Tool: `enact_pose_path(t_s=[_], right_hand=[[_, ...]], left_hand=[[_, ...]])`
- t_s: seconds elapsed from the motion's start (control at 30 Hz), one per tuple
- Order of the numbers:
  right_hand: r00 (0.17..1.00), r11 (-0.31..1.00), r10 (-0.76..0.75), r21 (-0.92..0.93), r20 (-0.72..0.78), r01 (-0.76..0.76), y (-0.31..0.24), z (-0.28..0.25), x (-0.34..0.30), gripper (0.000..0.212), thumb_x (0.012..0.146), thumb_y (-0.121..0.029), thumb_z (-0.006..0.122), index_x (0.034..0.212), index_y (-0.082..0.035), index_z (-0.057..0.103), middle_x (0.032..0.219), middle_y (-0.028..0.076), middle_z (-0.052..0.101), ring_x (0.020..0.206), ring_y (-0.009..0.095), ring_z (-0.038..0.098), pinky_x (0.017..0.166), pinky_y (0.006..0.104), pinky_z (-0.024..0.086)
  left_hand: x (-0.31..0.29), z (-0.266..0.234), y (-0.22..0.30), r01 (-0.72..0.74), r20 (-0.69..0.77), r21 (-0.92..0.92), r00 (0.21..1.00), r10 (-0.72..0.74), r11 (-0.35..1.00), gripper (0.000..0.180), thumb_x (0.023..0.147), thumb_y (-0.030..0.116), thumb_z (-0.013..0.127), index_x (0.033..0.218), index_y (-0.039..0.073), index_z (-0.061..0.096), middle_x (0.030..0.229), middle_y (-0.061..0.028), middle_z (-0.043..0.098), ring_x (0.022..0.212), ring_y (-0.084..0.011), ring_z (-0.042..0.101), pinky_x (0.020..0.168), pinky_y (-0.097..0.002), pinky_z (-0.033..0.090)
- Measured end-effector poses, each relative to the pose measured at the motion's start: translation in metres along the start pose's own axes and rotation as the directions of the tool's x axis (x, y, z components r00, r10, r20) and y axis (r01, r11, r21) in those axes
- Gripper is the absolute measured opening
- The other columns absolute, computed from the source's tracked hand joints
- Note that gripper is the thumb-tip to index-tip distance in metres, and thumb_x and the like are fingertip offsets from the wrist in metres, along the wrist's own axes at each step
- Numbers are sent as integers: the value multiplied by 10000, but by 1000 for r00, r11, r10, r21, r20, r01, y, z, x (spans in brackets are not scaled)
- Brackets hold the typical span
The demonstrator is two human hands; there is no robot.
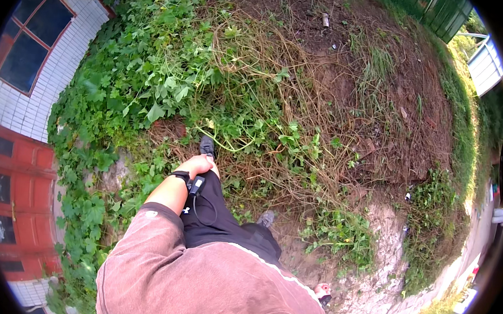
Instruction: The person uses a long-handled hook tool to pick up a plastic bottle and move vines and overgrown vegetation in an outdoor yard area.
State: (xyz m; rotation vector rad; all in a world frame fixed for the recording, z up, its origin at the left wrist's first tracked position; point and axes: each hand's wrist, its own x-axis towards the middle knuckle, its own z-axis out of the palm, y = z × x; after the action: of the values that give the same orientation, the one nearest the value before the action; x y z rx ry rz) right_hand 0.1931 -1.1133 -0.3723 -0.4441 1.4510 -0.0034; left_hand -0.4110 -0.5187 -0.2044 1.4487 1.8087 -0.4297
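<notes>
My left hand (pixel 203 164) reaches down in front of my left leg, at about knee height, close above a dark shoe (pixel 206 145). Its fingers are mostly hidden, so I cannot tell what they do. Just past that shoe, a pale green vine stem (pixel 232 149) curves over the tangle of leafy vines (pixel 169 88). Low at the right, beside my body, hangs my right hand (pixel 322 289). It shows small and partly covered by my shirt, and I make out nothing in it. A grey shoe (pixel 266 218) stands on bare soil under me.
Dry brown stems (pixel 321 144) cover the slope ahead and to the right. Red doors (pixel 27 201) and a white tiled wall (pixel 53 58) stand at the left. A pale rough strip of ground (pixel 384 246) runs at the right. A green fence (pixel 444 13) rises at the far right.
</notes>
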Motion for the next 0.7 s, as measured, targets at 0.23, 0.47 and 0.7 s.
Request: enact_pose_path(t_s=[0.23, 0.47, 0.7], right_hand=[[697, 598, -22, -548, 717, 584, 198, 113, -240, 192, 850, -138, 517, 695, -138, 405, 559, -28, 423, 465, 127, 410, 446, 244, 375], [30, 418, 122, -79, 992, 905, 529, 246, -516, 86, 946, -88, 584, 949, -44, 510, 727, 14, 507, 610, 136, 491, 577, 269, 471], [-76, 195, 439, -13, 895, 981, 1106, -41, -638, 193, 834, -66, 621, 894, 67, 495, 797, 155, 647, 613, 230, 650, 514, 360, 547]], left_hand=[[52, -23, -51, 161, 39, -463, 986, -162, 872, 341, 855, 220, 579, 1142, 67, 681, 1167, -144, 666, 1061, -293, 650, 930, -407, 483], [120, -83, -98, 345, 60, -75, 938, -341, 936, 722, 819, 397, 644, 1439, 106, 414, 1436, -136, 447, 1310, -367, 465, 1050, -475, 412], [160, -110, -183, 158, 184, -93, 973, -139, 983, 684, 853, 503, 565, 1398, 94, 512, 1439, -156, 483, 1291, -302, 497, 1070, -405, 397]])
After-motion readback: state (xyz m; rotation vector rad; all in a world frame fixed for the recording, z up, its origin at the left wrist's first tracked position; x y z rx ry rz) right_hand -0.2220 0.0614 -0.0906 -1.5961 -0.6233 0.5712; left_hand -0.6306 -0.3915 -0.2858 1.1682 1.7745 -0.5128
